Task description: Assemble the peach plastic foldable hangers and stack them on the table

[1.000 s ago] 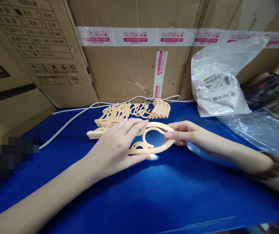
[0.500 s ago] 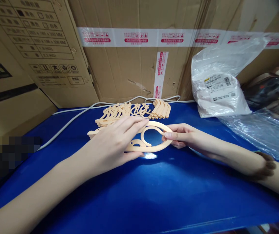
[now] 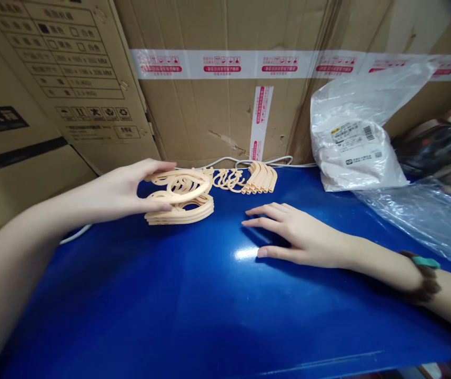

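My left hand [image 3: 128, 187] pinches a cream plastic folding hanger [image 3: 194, 196], thumb on the near side and fingers over the far side. This folded hanger is tilted just above a small stack of matching folded hangers [image 3: 183, 218]; whether it touches the top one I cannot tell. My right hand [image 3: 302, 231] hovers low over the blue tabletop with its fingers apart, holding nothing. Behind the stack lie several loose hooks [image 3: 227, 179] and, to their right, a row of curved hanger arms [image 3: 262, 177]. The held hanger partly hides other cream parts behind it.
Cardboard boxes [image 3: 193, 116] wall off the back and left of the blue table [image 3: 217, 316]. A white plastic bag [image 3: 353, 147] stands at the back right, with clear plastic film [image 3: 426, 216] in front of it. A pale cable [image 3: 225, 159] runs along the back.
My left hand has carried the folded hanger left and back to the stack. The right hand has let go of the hanger and spread its fingers, a little nearer to me.
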The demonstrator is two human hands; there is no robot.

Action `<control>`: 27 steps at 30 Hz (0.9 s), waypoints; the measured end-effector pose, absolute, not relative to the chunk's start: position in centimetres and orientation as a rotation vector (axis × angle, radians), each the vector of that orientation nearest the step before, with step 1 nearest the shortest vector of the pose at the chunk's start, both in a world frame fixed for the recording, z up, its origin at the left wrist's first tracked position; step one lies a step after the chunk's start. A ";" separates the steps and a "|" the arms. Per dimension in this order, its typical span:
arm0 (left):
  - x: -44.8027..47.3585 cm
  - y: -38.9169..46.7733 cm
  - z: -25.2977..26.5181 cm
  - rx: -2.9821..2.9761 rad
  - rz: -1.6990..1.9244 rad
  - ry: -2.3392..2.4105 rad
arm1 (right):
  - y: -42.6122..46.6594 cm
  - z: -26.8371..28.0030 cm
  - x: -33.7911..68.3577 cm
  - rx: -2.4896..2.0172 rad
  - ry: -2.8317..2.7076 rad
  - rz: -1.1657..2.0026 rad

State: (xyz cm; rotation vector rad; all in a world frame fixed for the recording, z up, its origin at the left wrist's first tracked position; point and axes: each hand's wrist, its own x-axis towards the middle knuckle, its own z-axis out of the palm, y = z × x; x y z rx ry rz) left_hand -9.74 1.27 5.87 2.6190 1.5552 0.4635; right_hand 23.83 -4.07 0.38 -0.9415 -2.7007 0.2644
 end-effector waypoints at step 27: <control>-8.7 0.4 5.2 2.533 0.222 1.547 | -4.0 0.0 23.9 -0.969 -2.852 0.132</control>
